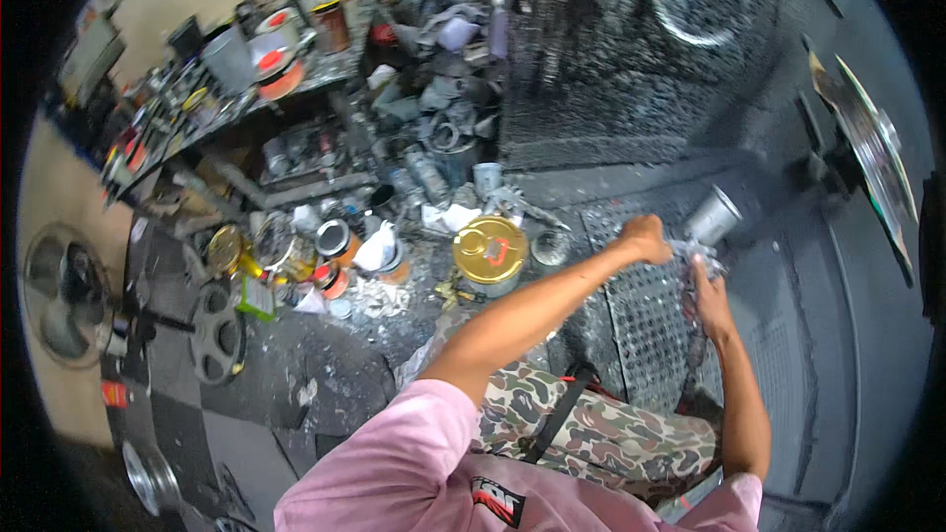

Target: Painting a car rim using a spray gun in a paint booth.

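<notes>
A spray gun (696, 250) with a silvery metal cup (712, 217) on top is between my two hands, over a dark grated mat. My right hand (711, 298) is wrapped round its lower part, and a hose seems to run down below that hand. Reaching across from the left, my left hand (645, 239) is closed at the left end of the gun. Its fingertips are partly hidden, so the exact part they grip cannot be made out. The cup leans to the upper right.
A large gold-lidded can (490, 246) stands left of the mat (645, 335). Several paint cans and papers lie further left, below a crowded workbench (325, 74). A shiny wheel-like disc (867, 148) is mounted at the right. A fan (67, 281) stands far left.
</notes>
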The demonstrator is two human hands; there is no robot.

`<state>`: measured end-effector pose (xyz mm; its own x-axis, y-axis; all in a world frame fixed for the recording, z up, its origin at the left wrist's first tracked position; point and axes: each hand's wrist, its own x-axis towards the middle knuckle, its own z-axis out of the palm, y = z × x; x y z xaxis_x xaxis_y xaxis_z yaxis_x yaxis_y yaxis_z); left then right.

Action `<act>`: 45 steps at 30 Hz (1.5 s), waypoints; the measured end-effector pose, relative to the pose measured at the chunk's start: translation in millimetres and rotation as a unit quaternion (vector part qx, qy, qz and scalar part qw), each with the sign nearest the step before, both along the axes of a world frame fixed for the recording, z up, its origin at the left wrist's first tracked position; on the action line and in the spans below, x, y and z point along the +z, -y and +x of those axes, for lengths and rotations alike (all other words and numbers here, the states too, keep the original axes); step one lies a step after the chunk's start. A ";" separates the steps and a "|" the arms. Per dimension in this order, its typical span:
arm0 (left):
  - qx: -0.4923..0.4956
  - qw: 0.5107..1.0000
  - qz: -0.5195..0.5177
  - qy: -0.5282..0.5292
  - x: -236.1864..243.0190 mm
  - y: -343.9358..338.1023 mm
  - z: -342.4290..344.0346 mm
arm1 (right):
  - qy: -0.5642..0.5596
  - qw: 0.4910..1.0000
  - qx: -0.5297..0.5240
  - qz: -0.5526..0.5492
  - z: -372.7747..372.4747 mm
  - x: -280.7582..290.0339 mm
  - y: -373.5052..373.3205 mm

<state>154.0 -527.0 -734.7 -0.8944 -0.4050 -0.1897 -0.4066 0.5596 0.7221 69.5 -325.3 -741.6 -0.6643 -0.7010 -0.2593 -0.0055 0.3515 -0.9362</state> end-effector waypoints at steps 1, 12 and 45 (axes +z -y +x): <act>0.024 1.000 0.007 -0.001 -3.4 3.2 3.1 | 0.013 1.000 -0.014 -0.001 9.7 4.6 7.9; -0.005 1.000 -0.015 0.000 -8.1 -3.9 -0.7 | -0.007 1.000 0.007 0.003 8.5 7.0 4.5; -0.044 0.867 0.442 -0.225 4.9 -64.1 14.9 | -0.483 0.869 -0.060 -0.094 17.0 40.8 12.6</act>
